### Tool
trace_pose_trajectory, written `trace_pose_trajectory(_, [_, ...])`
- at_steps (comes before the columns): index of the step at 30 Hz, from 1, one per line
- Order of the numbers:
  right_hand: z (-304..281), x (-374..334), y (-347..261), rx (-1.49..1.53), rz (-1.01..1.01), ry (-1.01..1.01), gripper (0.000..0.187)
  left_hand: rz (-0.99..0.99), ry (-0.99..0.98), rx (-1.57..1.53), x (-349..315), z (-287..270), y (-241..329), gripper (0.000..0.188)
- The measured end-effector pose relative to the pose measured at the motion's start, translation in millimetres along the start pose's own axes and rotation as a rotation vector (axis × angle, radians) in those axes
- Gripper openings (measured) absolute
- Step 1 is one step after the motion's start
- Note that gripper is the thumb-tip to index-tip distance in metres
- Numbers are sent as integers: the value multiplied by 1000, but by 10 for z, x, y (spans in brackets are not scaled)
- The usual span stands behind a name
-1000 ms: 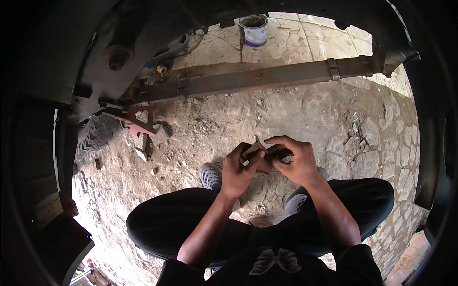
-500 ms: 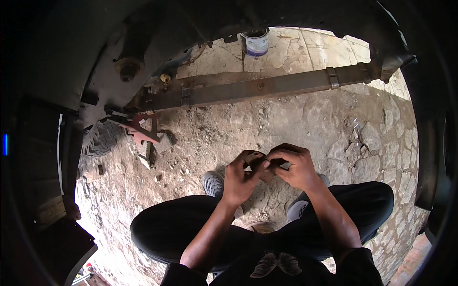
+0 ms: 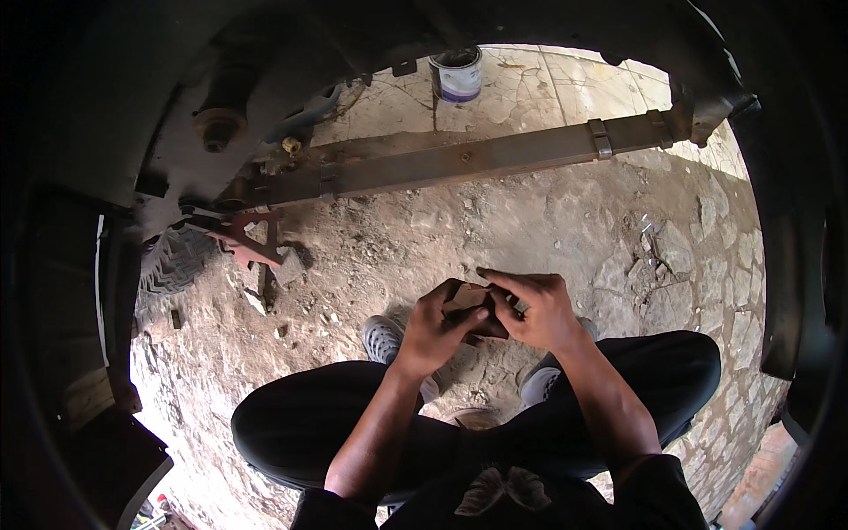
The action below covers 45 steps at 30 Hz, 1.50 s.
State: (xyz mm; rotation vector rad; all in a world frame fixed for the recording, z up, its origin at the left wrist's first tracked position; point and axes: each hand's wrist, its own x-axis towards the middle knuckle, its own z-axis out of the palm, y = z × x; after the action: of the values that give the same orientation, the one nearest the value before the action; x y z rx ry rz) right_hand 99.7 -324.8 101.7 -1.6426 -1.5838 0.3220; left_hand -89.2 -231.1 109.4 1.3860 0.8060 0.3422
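Note:
Between my knees, both hands meet over a small brown, flat piece [image 3: 465, 298] that looks folded, like a bit of sandpaper; its exact kind is hard to make out. My left hand [image 3: 430, 334] grips it, with the thumb on the near side and the fingers curled behind. My right hand [image 3: 541, 316] has its thumb and lower fingers against the right end of the piece, while its index finger stretches out over the far edge. A darker part of the same piece shows below the thumbs.
Ahead runs a long rusty metal bar [image 3: 415, 168] with clamps. A red metal stand [image 3: 250, 238] and a tyre [image 3: 179, 261] are at the left, beside broken stones. A paint can [image 3: 457, 78] stands beyond the bar. Dark vehicle bodywork [image 3: 353, 31] arches overhead and down both sides.
My right index finger has straightened away from the piece, and more of the brown piece shows between the hands. The view has shifted slightly.

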Motion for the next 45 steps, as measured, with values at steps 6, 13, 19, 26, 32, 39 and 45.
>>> trace_pose_trajectory(6, [-4, 19, -4, 167, 48, 59, 32, -19, 30, -195, 6, 9, -129, 35])
trace_pose_trajectory(13, [29, 73, 46, 133, 41, -54, 28, -145, 38, -585, -1, -12, -92, 38])
trace_pose_trajectory(19, [85, 59, 103, 282, 205, -28, 26, -108, 104, -576, 6, 11, -154, 34])
trace_pose_trajectory(26, [113, 46, 64, 150, 230, 28, 14, -175, 228, -548, 6, 153, -230, 30])
trace_pose_trajectory(32, [195, 12, 116, 105, 185, 49, 15, -46, 243, -191, 5, 95, -312, 32])
trace_pose_trajectory(39, [169, -44, 110, 263, 476, 134, 18, -36, 264, -282, 36, 185, -537, 36])
trace_pose_trajectory(45, [-61, -50, 201, 650, 658, 51, 16, -19, 244, -500, 28, 120, -275, 26])
